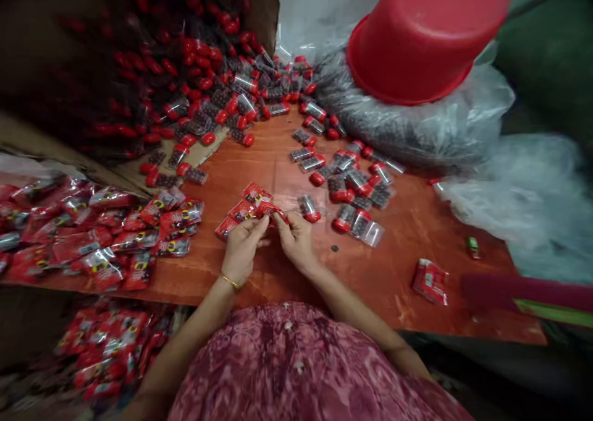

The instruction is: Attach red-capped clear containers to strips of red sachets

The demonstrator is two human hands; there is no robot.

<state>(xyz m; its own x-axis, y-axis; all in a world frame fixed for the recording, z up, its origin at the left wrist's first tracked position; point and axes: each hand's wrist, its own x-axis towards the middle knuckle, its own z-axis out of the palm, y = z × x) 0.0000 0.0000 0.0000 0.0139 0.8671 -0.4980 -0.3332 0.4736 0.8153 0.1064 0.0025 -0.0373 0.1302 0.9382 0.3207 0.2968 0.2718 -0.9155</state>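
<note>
Over the middle of the orange-brown table, my left hand point(244, 248) and my right hand point(297, 240) meet with pinched fingers on a small red printed packet point(270, 209). Several similar flat red packets point(241, 211) lie just beyond my left fingers. Close to my right fingertips is a small clear container with a red cap point(309, 208), dark pieces inside. More of these red-capped containers point(356, 183) are scattered to the right. The packet's lower part is hidden by my fingers.
A cardboard box point(60, 152) at the left spills a heap of red-capped containers point(185, 81). Filled red packets point(111, 235) pile along the left edge. A red tub point(426, 38) sits upside down on plastic-wrapped bundles point(389, 133). One red packet point(430, 281) lies at right.
</note>
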